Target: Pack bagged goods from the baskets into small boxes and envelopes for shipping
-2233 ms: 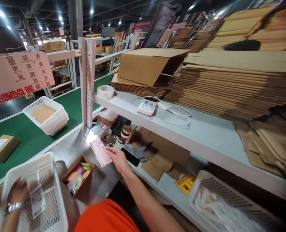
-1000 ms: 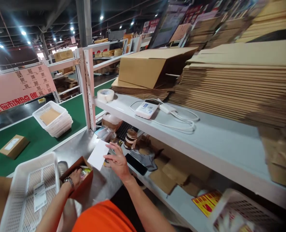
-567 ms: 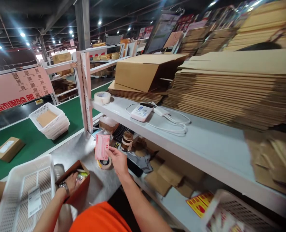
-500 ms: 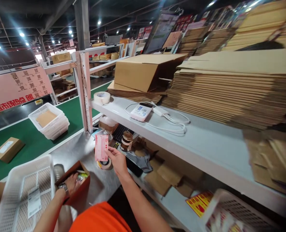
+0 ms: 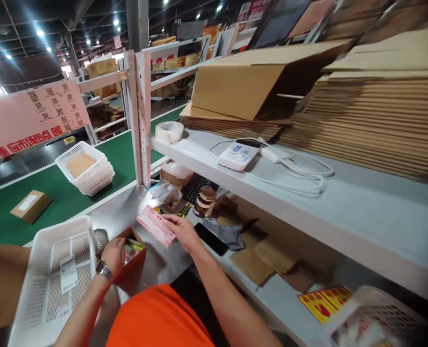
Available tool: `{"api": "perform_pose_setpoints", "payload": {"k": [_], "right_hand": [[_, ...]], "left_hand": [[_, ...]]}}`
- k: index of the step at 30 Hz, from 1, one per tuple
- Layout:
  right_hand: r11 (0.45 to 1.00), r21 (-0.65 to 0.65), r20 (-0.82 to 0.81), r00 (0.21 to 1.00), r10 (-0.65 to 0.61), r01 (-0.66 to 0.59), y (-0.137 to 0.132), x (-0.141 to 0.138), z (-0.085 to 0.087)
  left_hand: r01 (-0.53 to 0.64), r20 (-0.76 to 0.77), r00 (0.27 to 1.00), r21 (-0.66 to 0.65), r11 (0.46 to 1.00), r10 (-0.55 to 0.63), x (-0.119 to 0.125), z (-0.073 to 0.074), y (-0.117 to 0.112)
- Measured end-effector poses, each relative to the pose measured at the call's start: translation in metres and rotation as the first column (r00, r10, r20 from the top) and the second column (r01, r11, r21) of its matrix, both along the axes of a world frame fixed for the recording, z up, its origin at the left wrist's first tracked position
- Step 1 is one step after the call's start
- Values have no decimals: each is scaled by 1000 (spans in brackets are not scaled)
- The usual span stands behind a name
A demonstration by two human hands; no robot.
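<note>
A pink-and-white printed paper slip [image 5: 155, 225] is pinched in my right hand [image 5: 182, 232], tilted above the metal worktop. My left hand [image 5: 113, 254], with a watch on its wrist, is closed over the left side of a small open cardboard box [image 5: 132, 270]. Its fingertips reach just inside and are partly hidden. Inside the box lies a green-and-yellow packet [image 5: 132, 250], beside those fingers. Left of the box, a white plastic basket [image 5: 89, 231] holds a white labelled packet [image 5: 68, 273].
A green conveyor [image 5: 123, 164] carries stacked white baskets [image 5: 94, 176] and a labelled carton [image 5: 31, 206]. The raised shelf [image 5: 206, 161] bears a tape roll [image 5: 169, 131], a white cabled device [image 5: 238, 155] and flattened cartons [image 5: 372, 120]. Below it lie a black phone [image 5: 211, 239] and a brown jar [image 5: 204, 200].
The paper slip has turned from upright to a flatter slant and dropped slightly. My left hand has drawn back from deep inside the box to its left side. The view has shifted.
</note>
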State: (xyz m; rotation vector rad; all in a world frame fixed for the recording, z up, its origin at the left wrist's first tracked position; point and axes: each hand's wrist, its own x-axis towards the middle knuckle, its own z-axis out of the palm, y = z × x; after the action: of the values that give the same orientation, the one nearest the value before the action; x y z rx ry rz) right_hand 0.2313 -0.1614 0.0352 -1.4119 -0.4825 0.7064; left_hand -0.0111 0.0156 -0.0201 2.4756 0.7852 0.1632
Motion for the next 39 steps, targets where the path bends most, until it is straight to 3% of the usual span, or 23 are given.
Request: {"api": "perform_pose_setpoints", "payload": {"k": [2,3,6,7,10,17,24,39], "right_hand": [[996,-45,-10,997,83,-83,3,-6,3],[990,-64,-10,992,129,-129,4,-9,5],[967,-91,23,971,239,-236,9,-18,7],[962,-95,35,965,260,-256,11,-20,7],[956,-103,37,959,280,-275,16,-23,3],[996,-47,-128,989,72,-79,19,-23,-23],[994,-47,-179,979,93,-103,20,-32,-39],[996,-55,-186,981,52,-63,19,-32,-38]], "left_hand": [[-76,210,970,-228,971,125,1,18,-5],[-83,280,939,-379,921,200,2,26,-7],[-18,323,879,-713,701,351,9,41,-15],[-6,319,870,-756,655,376,11,43,-17],[-37,306,830,-804,593,466,14,44,-21],[-108,213,705,-911,399,676,13,40,-18],[-109,217,659,-920,377,720,12,40,-16],[-129,229,666,-902,412,710,11,36,-17]]}}
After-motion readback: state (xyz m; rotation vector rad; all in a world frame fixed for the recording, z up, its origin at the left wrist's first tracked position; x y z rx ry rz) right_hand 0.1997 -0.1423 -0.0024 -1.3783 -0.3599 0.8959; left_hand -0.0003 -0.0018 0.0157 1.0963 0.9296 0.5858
